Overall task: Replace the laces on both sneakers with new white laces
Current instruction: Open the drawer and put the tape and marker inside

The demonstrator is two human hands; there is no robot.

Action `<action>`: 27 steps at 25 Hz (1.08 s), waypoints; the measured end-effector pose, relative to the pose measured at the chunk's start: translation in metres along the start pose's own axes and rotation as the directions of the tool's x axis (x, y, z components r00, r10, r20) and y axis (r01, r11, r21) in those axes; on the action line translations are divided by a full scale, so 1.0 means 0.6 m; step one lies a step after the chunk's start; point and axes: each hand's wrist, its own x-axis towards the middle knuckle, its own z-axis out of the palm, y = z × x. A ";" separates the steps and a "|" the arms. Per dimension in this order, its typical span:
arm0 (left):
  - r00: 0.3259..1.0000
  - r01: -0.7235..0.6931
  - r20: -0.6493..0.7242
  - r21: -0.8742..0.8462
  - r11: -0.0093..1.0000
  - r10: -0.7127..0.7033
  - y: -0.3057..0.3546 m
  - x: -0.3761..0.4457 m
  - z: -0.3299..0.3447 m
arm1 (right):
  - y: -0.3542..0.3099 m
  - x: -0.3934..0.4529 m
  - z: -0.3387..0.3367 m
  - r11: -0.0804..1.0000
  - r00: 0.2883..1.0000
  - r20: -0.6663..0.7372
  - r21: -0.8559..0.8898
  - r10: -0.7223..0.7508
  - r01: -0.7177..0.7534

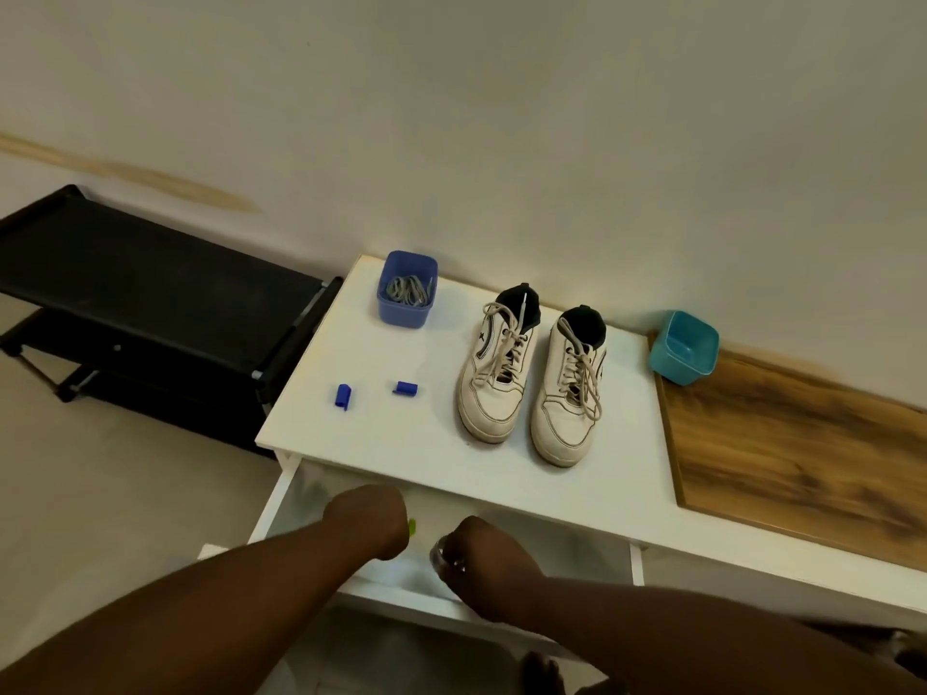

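Two white sneakers stand side by side on the white cabinet top (401,443), the left sneaker (496,368) and the right sneaker (569,388), both threaded with beige laces. A blue tub (407,288) at the back holds a bundle of pale grey laces (409,289). Both hands reach down into the open drawer (281,499) below the front edge. My left hand (368,519) is curled, and a small green item (412,526) sticks out at its fingers. My right hand (476,549) curls round something clear and shiny (440,556). The fingers are mostly hidden.
Two small blue clips (343,396) (405,388) lie left of the sneakers. A teal tub (684,346) with nothing in it sits at the back right, on a wooden board (802,443). A black rack (150,293) stands to the left of the cabinet.
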 end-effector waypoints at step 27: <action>0.853 0.161 -0.471 -0.174 0.971 -0.226 -0.104 0.107 -0.174 | -0.078 0.239 -0.159 0.955 0.981 -0.176 -0.296 -0.082 0.027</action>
